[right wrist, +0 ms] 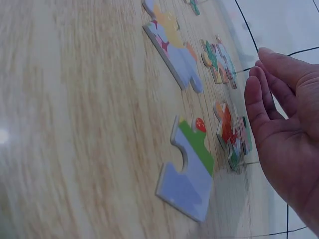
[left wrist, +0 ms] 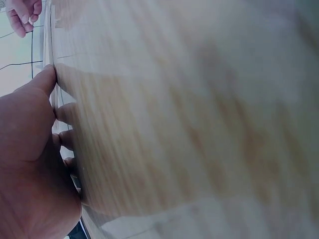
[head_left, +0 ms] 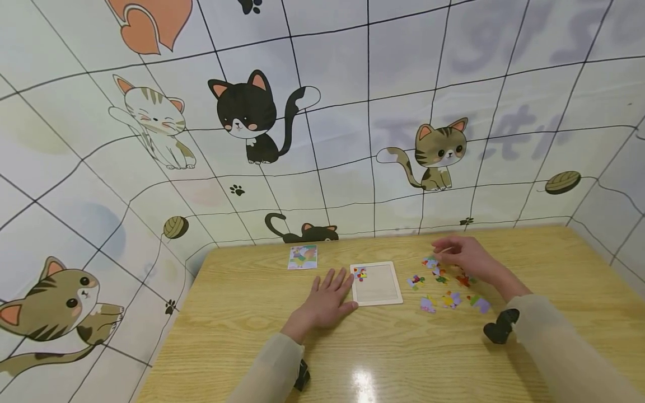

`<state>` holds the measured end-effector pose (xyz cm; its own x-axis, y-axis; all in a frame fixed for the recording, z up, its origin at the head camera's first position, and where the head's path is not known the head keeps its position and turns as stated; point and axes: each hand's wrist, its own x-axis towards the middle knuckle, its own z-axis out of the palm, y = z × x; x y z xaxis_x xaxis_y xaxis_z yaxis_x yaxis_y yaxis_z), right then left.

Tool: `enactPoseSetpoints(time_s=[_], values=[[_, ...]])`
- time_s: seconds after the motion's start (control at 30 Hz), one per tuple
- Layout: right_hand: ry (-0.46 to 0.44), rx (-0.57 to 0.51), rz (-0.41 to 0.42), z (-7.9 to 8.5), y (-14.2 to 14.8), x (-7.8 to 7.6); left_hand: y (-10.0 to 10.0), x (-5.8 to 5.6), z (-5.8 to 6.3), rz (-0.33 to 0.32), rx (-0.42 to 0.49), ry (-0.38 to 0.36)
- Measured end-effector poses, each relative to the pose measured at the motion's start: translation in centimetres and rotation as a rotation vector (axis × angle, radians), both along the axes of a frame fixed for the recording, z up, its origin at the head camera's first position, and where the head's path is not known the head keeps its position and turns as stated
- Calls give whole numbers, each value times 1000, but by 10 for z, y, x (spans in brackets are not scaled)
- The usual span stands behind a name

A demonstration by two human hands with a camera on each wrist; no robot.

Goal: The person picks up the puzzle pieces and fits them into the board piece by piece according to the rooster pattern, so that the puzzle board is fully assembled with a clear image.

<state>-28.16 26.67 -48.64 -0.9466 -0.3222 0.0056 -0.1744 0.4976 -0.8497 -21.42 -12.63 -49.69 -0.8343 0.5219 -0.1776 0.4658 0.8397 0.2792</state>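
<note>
My left hand (head_left: 326, 302) lies on the wooden table with fingers spread, fingertips and thumb right at the left edge of a pale wooden puzzle frame (head_left: 378, 304). One colourful jigsaw piece (head_left: 360, 273) sits in the frame's upper left corner. My right hand (head_left: 468, 258) hovers over loose jigsaw pieces (head_left: 452, 300) to the right, fingers bent and the thumb near the index finger. Nothing shows between its fingertips in the right wrist view. Close below that hand lie a red-orange piece (right wrist: 227, 124) and a purple and green piece (right wrist: 192, 172).
A small printed picture card (head_left: 303, 257) lies at the back left of the table (head_left: 227, 313). Behind the table hangs a white grid-patterned backdrop (head_left: 347, 140) with cartoon cats. Black wrist straps (head_left: 501, 326) show at the sleeves.
</note>
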Motion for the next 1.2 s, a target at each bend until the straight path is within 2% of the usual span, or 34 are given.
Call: enactPoseSetpoints(time_s=[0.27, 0.57, 0.9, 1.03, 1.2], values=[[-59, 1, 46, -9, 3, -4, 0, 3, 4, -2, 15, -13], [35, 21, 106, -13, 2, -7, 1, 3, 4, -4, 8, -7], [55, 72, 80, -9, -7, -6, 1, 2, 2, -2, -27, 1], [54, 78, 66, -10, -8, -7, 0, 2, 2, 2, -23, -4], [49, 135, 50, -11, -7, -9, 1, 3, 4, -1, -11, 0]])
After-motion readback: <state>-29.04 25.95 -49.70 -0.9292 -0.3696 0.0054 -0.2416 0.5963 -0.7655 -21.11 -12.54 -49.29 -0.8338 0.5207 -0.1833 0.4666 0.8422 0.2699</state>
